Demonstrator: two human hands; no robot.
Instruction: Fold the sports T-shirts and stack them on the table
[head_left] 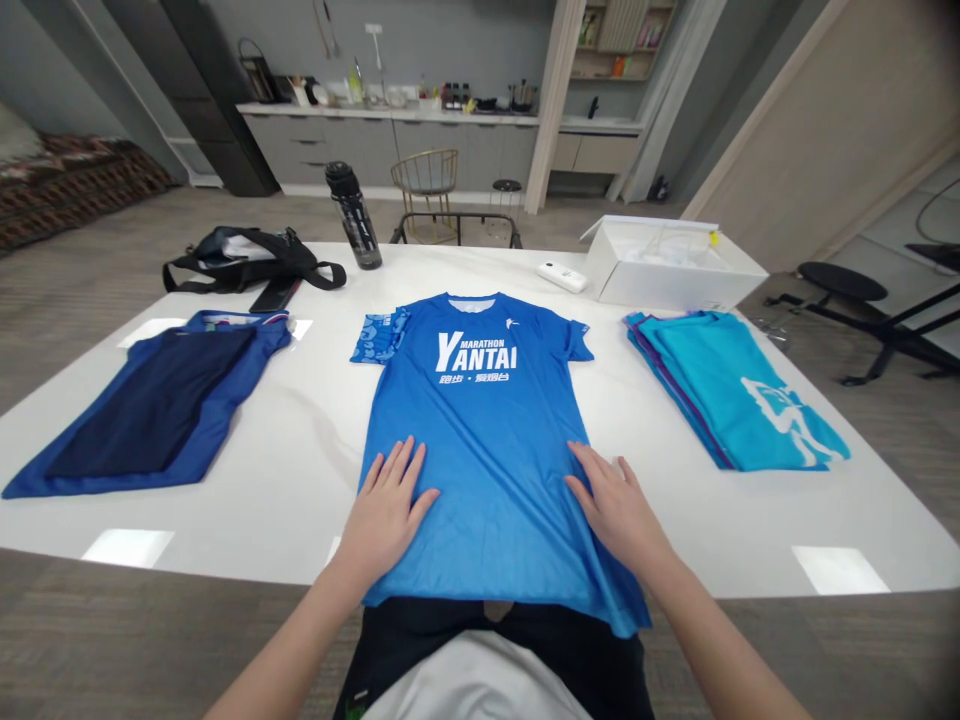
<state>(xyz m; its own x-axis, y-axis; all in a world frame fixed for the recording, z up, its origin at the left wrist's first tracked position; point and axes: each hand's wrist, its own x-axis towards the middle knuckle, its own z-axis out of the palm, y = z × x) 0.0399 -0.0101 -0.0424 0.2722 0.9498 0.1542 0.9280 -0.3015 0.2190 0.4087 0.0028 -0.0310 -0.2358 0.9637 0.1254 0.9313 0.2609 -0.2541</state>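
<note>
A blue T-shirt (480, 430) with white "Marathon Yantai" lettering lies spread face up on the white table, its collar pointing away from me. The hem reaches past the near table edge, and the lower right corner hangs over it. My left hand (386, 515) rests flat on the shirt's left side with fingers stretched out. On the right side edge lies my right hand (619, 505), fingers extended and palm down on the fabric. The left sleeve shows a lighter blue pattern. Neither hand grips any cloth.
Dark blue garments (157, 400) lie flat at the left; a folded turquoise stack (735, 390) is at the right. Along the far side of the table (315, 450) are a black bag (255, 260), a bottle (356, 220), a white handheld device (562, 277) and a white box (660, 275).
</note>
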